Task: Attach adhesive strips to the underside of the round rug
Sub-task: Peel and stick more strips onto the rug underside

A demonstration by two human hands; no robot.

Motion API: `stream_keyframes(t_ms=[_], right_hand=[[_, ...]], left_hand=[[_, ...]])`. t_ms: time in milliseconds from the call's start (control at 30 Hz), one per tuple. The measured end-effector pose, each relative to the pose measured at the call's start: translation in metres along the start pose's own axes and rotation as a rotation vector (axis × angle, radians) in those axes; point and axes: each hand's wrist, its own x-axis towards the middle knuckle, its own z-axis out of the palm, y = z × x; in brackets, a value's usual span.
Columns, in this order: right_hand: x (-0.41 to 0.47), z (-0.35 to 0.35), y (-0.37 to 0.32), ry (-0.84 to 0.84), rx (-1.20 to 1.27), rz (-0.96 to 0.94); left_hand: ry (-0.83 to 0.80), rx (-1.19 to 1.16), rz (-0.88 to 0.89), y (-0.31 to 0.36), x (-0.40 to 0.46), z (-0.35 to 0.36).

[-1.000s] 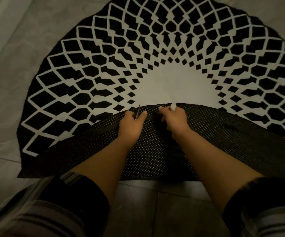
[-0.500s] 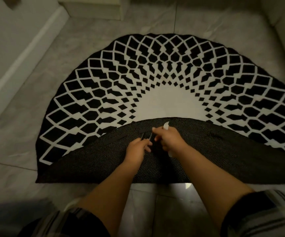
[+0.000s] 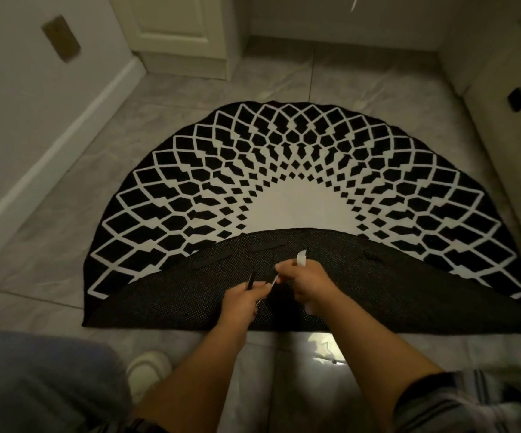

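Both hands, the left hand (image 3: 242, 300) and right hand (image 3: 307, 281), pinch a new strip (image 3: 250, 280) at lower centre, just below the folded rug (image 3: 409, 270) underside's two stuck strips (image 3: 213, 259).

1. My round rug (image 3: 300, 170) shows black diamonds netted in white around a plain white centre.
2. Its folded-over underside (image 3: 409, 285) is black, speckled with fine pale dots.
3. Two strips (image 3: 213, 260) there are matte black.
4. My sleeve (image 3: 471, 401) is grey-striped; the floor tiles (image 3: 50, 245) are marbled grey.
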Motion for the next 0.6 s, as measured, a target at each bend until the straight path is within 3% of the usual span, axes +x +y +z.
stream_keyframes(t_ms=[333, 600], right_hand=[[-0.032, -0.003, 0.024, -0.036, 0.071, 0.026], [-0.041, -0.001, 0.039, 0.001, 0.044, 0.069]], left_hand=[[-0.080, 0.054, 0.072, -0.007, -0.024, -0.012], [-0.102, -0.002, 0.003, -0.022, -0.034, -0.014]])
